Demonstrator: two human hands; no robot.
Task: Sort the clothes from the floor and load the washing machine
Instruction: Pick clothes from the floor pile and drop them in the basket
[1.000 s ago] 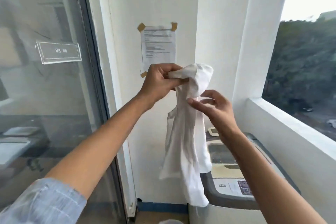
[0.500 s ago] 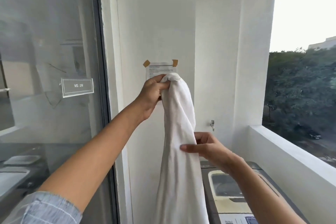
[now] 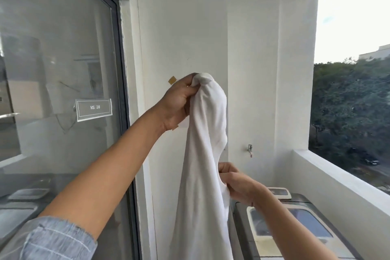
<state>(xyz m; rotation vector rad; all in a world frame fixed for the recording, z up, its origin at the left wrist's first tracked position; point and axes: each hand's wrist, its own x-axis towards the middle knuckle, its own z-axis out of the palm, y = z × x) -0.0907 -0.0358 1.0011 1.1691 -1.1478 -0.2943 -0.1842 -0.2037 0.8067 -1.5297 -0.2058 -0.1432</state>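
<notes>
A white garment hangs long in front of the wall. My left hand grips its bunched top, raised at chest height. My right hand pinches the garment's right edge lower down, fingers curled into the cloth. The top-loading washing machine stands at the lower right with its lid down, just below and right of my right hand. The garment's bottom end runs out of view.
A glass door with a "WS 20" label fills the left. A white balcony parapet runs along the right. A small tap sticks out of the wall above the machine. A taped paper is mostly hidden behind my left hand.
The view has tilted upward. My left hand has lifted the garment higher so it hangs stretched out, and my right hand has slid down its right edge and closed on it.
</notes>
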